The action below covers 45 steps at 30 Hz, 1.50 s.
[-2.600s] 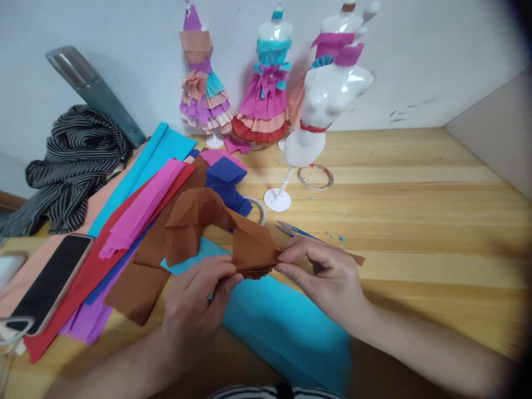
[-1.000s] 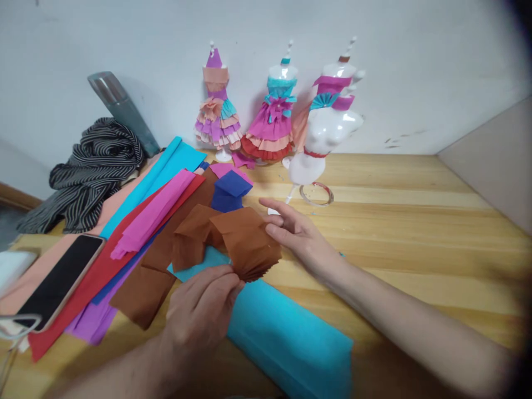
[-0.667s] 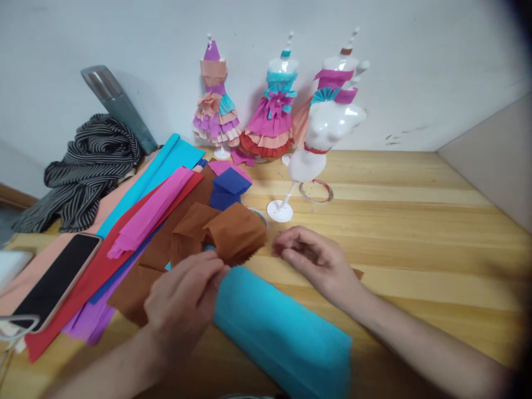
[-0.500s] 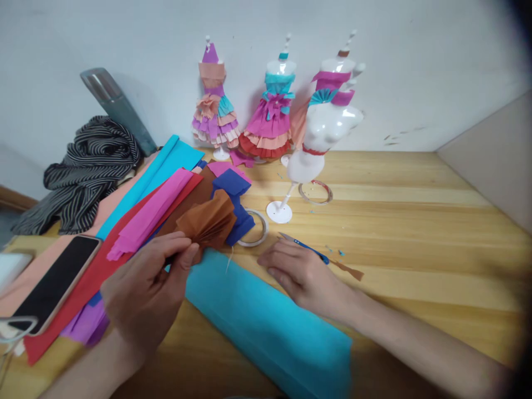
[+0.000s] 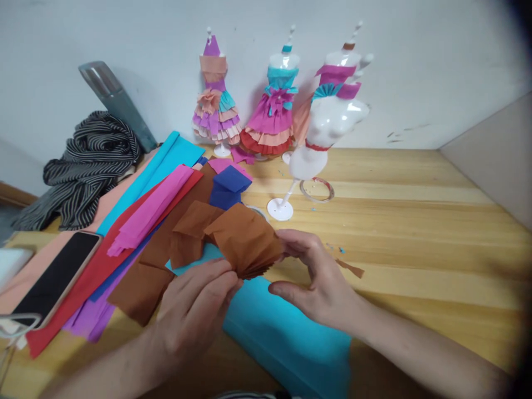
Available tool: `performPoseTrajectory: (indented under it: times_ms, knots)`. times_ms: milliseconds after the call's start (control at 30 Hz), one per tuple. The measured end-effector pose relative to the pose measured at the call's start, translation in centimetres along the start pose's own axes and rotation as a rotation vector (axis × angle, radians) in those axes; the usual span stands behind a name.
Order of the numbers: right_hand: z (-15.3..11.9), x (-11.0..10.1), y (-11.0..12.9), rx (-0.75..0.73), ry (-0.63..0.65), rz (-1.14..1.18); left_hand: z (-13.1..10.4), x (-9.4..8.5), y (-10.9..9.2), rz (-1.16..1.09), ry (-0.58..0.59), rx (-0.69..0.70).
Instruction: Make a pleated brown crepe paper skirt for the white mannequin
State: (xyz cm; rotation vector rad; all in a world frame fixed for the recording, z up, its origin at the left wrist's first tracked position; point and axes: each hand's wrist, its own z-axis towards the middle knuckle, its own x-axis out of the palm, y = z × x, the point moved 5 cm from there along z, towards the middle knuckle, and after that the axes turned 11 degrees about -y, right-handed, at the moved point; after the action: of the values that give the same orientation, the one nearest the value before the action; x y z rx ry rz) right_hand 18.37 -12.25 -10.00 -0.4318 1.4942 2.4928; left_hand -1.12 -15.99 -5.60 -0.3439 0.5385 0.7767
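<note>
My left hand (image 5: 199, 307) pinches the gathered base of a pleated brown paper fan (image 5: 247, 235), which spreads upward over the table. My right hand (image 5: 320, 280) is beside it, thumb apart, its fingertips against the fan's right edge. Beneath both hands lies a long turquoise paper piece (image 5: 291, 338). Brown paper pieces (image 5: 187, 230) are left of the fan. Part of a tape roll (image 5: 260, 211) shows behind the fan. In front of me stands a bare white dress form (image 5: 336, 119) with a red band at its waist.
Two dress forms in paper dresses (image 5: 214, 105) (image 5: 270, 119) stand along the wall, with another behind the bare one. Coloured paper sheets (image 5: 145, 208), a phone (image 5: 54, 280) and a striped cloth (image 5: 95, 160) lie left. A second tape roll (image 5: 317, 190) and scraps (image 5: 350, 268) lie right.
My left hand has brought the brown fan rightward and down. My right hand has lifted from the table to the fan's edge and spread its thumb. The blue-handled scissors are now hidden.
</note>
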Motion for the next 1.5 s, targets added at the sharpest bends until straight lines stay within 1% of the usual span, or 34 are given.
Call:
performPoseTrajectory:
  times_ms: [100,200,267,367,467,567,633,733,800,933,1033,1133,1200,1333,1400,1500]
  knots:
    - [0.3,-0.4,0.1,-0.037,-0.039,0.023,-0.1,-0.1,-0.1,-0.043,0.005,0.009]
    - [0.6,-0.4,0.5,-0.075,0.013,0.009,-0.7,0.0,-0.1,-0.077,0.04,0.012]
    - [0.8,-0.4,0.7,-0.071,0.046,0.008,-0.8,0.1,-0.2,-0.084,0.058,0.014]
    - [1.0,-0.1,0.9,-0.04,0.062,0.069,-0.2,0.0,-0.3,-0.08,0.036,-0.005]
    - [1.0,0.1,0.9,-0.022,0.053,0.118,0.8,0.0,-0.3,-0.074,0.019,-0.07]
    - [0.9,0.0,0.9,-0.015,0.009,0.145,1.4,0.1,-0.1,-0.099,0.0,-0.134]
    - [0.8,0.0,0.8,-0.006,-0.012,0.175,1.5,0.3,0.0,-0.148,0.018,-0.172]
    - [0.7,0.0,0.8,-0.003,-0.007,0.194,1.7,0.7,0.2,-0.254,0.076,-0.237]
    - [0.7,0.0,1.0,-0.04,0.008,0.176,1.9,0.8,0.3,-0.308,0.106,-0.278]
    - [0.9,-0.1,1.7,-0.163,0.022,0.131,2.3,1.0,0.5,-0.358,0.14,-0.344]
    - [1.1,-0.1,2.1,-0.221,0.009,0.109,2.3,1.0,0.7,-0.381,0.124,-0.381]
    - [1.2,-0.1,2.3,-0.238,0.0,0.107,2.1,1.0,0.8,-0.396,0.119,-0.4]
    - [1.2,-0.1,2.3,-0.236,-0.008,0.101,2.1,1.1,0.7,-0.393,0.128,-0.403]
    - [0.9,-0.1,2.2,-0.216,-0.027,0.096,2.2,0.9,0.7,-0.371,0.105,-0.397]
    - [0.7,0.0,1.9,-0.169,-0.027,0.111,2.2,0.9,0.7,-0.368,0.098,-0.398]
    - [0.3,0.2,1.1,-0.052,-0.006,0.156,2.3,0.9,0.6,-0.355,0.106,-0.38]
